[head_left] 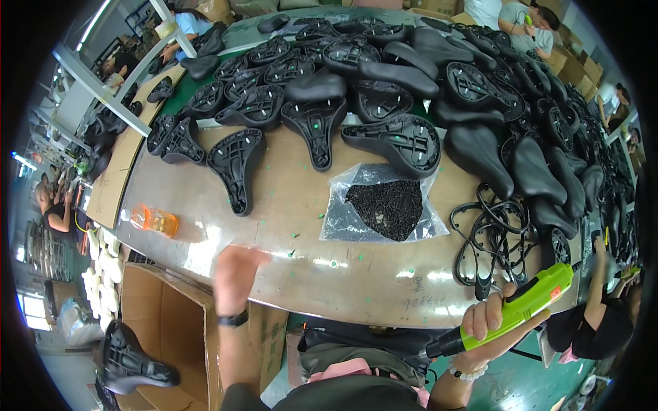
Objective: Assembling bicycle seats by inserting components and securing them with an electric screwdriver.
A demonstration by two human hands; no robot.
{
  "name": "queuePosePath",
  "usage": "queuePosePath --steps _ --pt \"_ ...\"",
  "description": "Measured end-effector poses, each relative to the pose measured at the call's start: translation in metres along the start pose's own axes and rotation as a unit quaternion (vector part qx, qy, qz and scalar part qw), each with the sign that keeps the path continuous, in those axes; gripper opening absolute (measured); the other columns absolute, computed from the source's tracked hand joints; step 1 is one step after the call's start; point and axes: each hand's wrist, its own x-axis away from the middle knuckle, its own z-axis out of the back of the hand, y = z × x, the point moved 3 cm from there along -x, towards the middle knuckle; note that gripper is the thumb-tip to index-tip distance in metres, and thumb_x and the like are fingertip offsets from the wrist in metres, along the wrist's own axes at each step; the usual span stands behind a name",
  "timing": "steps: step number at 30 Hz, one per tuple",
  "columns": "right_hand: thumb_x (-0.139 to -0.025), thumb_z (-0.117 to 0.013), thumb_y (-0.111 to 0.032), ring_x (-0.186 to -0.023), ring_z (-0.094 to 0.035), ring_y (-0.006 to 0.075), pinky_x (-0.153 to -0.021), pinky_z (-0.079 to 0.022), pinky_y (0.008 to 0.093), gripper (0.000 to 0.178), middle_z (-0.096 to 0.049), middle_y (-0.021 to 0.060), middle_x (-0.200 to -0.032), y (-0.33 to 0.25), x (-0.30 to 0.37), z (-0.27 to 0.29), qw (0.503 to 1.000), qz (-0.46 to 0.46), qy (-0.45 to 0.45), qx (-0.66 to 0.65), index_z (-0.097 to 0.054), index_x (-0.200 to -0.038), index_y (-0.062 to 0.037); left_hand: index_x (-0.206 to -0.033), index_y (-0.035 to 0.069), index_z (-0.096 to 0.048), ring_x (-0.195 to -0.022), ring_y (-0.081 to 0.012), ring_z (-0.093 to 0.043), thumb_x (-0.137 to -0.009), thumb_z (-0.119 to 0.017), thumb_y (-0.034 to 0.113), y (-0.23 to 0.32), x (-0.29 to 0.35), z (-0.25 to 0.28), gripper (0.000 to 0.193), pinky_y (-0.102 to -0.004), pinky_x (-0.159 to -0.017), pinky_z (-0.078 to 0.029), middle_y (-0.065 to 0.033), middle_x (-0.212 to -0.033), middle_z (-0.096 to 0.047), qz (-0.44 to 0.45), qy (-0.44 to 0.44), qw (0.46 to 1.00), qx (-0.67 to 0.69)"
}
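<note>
My right hand (485, 320) grips a lime-green electric screwdriver (521, 308), its black nose pointing down and left in front of my waist. Over the table's near edge is my left hand (238, 270), blurred by motion, so its fingers and anything in them cannot be made out; a dark band circles that wrist. A clear plastic bag (336, 222) with a heap of small black parts (387, 209) lies mid-table. Behind it, black bicycle saddles (317, 130) rest underside up, among them one saddle (236, 168) beyond my left hand.
Saddles (480, 154) pile high across the back and right. Thin black frame-shaped trims (490, 240) lie tangled at the right. A bottle of orange drink (156, 220) lies at the left. Below is an open carton (168, 322), with a saddle (133, 359) beside it. Other people work around.
</note>
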Motion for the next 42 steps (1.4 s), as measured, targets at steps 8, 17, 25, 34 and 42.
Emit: queuePosePath --steps 8,17,25,34,42 --pt "-0.081 -0.022 -0.091 -0.035 -0.039 0.0181 -0.034 -0.036 0.0346 0.095 -0.041 0.0029 -0.052 -0.010 0.022 0.007 0.985 0.020 0.162 0.061 -0.055 -0.104 -0.0052 -0.138 0.011 -0.050 -0.118 -0.0448 -0.053 -0.077 -0.075 0.041 -0.124 -0.194 -0.106 0.073 -0.0498 -0.096 -0.048 -0.0270 -0.132 -0.054 -0.076 0.078 0.768 -0.631" --pt "-0.077 -0.027 -0.094 -0.040 -0.042 0.0207 -0.041 -0.037 0.0368 0.098 -0.044 0.0040 -0.055 -0.040 0.046 0.050 0.976 0.045 0.208 0.043 -0.059 -0.107 -0.0070 -0.114 0.003 -0.064 -0.062 -0.0069 -0.052 -0.084 -0.071 0.019 -0.087 -0.187 -0.045 0.035 -0.0238 -0.054 -0.041 -0.0004 -0.079 -0.062 0.038 0.070 0.929 -0.362" --pt "-0.082 -0.027 -0.091 -0.039 -0.040 0.0168 -0.039 -0.033 0.0319 0.092 -0.043 0.0016 -0.056 -0.041 0.043 0.074 0.963 0.000 0.268 0.003 -0.057 -0.103 -0.0062 -0.119 0.001 -0.060 -0.090 -0.0159 -0.059 -0.092 -0.068 0.027 -0.041 -0.048 0.007 0.039 -0.0270 -0.070 -0.050 -0.0075 -0.102 -0.063 0.093 0.208 0.918 -0.325" --pt "-0.080 -0.028 -0.092 -0.039 -0.041 0.0172 -0.039 -0.036 0.0327 0.093 -0.043 0.0018 -0.056 -0.042 0.041 0.073 0.970 0.013 0.242 0.008 -0.056 -0.103 -0.0058 -0.121 0.004 -0.055 -0.092 -0.0261 -0.066 -0.083 -0.070 0.014 -0.024 -0.045 -0.038 0.042 -0.0311 -0.074 -0.055 -0.0166 -0.124 -0.063 0.138 -0.033 0.980 -0.143" --pt "-0.080 -0.027 -0.092 -0.042 -0.043 0.0182 -0.042 -0.037 0.0338 0.095 -0.045 0.0027 -0.057 -0.053 0.046 0.090 0.969 0.022 0.246 0.003 -0.056 -0.104 -0.0054 -0.095 0.006 -0.069 -0.110 -0.0353 -0.061 -0.065 -0.083 0.015 -0.085 0.011 -0.160 0.034 -0.0407 -0.096 -0.049 -0.0161 -0.124 -0.063 0.017 -0.420 0.777 -0.469"
